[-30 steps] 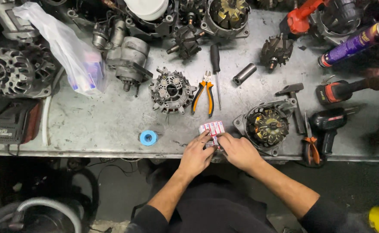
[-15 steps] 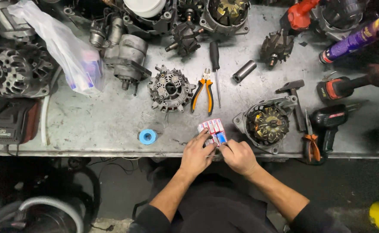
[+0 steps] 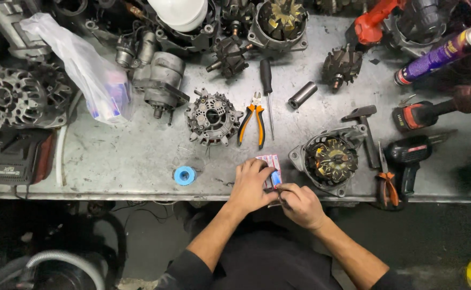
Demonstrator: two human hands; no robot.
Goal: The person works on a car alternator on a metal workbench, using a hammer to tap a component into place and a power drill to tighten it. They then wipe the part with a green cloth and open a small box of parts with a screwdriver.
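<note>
Pink-and-blue small packet (image 3: 272, 171) sits at the near edge of the grey metal bench (image 3: 117, 156), pinned under your left hand (image 3: 252, 185), fingers curled over it; your right hand (image 3: 298, 203) touches it just beside, fingertips pinched at the packet's near corner, whether on a tab or small part you cannot tell; open alternator housing (image 3: 329, 158) with copper windings lies just right of the packet; blue tape roll (image 3: 184, 175) near on the left; orange-handled pliers (image 3: 252, 123) and a black screwdriver (image 3: 268, 91) lie beyond, beside a finned alternator cover (image 3: 212, 117); hammer (image 3: 368, 131) and cordless drill (image 3: 410, 158) further right.
</note>
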